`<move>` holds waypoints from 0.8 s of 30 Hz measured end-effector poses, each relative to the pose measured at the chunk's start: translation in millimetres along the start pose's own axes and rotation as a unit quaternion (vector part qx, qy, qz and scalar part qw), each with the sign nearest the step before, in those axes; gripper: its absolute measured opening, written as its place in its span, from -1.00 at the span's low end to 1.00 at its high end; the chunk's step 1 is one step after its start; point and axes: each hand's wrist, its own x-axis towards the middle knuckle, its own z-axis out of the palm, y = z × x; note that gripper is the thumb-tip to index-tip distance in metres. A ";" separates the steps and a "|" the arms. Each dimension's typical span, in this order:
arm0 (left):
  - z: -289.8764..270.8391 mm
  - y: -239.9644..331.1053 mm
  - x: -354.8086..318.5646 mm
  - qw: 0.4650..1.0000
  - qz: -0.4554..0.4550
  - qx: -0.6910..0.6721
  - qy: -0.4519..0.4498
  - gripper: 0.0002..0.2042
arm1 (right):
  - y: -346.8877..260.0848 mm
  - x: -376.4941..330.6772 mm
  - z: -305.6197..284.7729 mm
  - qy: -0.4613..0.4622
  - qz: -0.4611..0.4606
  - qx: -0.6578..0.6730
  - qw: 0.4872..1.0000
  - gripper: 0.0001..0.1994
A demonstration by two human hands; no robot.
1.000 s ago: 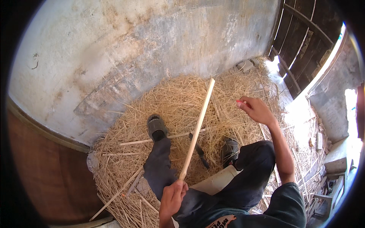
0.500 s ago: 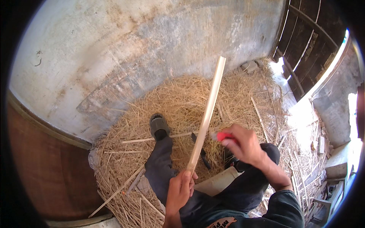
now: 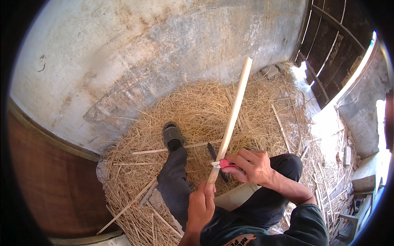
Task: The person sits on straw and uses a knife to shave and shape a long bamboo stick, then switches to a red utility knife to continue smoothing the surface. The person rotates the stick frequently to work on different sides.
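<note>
My left hand (image 3: 201, 205) is closed around the lower end of a long pale wooden strip (image 3: 236, 110), which tilts up and away to the right. In my right hand (image 3: 254, 167) is a small red-handled tool (image 3: 228, 164). Its short, light-coloured head lies across the strip, a little above my left hand, and appears to touch it. My fingers hide most of the handle, and the exact kind of tool does not show. Behind the strip, a dark, knife-shaped tool (image 3: 212, 151) lies on the straw, partly covered by the strip and my right hand.
Loose straw and thin sticks (image 3: 164, 151) cover the floor around my feet, one in a dark sandal (image 3: 172, 135). A stained pale wall (image 3: 164, 53) rises ahead, a brown panel (image 3: 49, 180) stands left, and dark planks (image 3: 334, 49) are at upper right. Rubble lies right.
My right hand has moved left and down, bringing the red-handled tool from beside the strip onto it. The strip's top has swung slightly right, and my left hand has shifted slightly right.
</note>
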 end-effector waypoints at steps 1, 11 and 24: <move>-0.2 0.9 -0.3 1.000 -0.003 0.003 -0.002 -0.67 | 0.7 0.9 -0.5 0.002 -0.004 -0.005 1.000 -0.68; -5.7 4.1 -4.7 1.000 -0.012 0.021 0.002 -0.66 | 6.3 12.5 -4.0 0.011 -0.038 -0.046 0.998 -0.69; -11.7 -15.0 -26.9 0.998 -0.037 0.047 0.014 -0.58 | 59.3 41.2 -10.5 0.036 0.062 -0.047 0.996 -0.74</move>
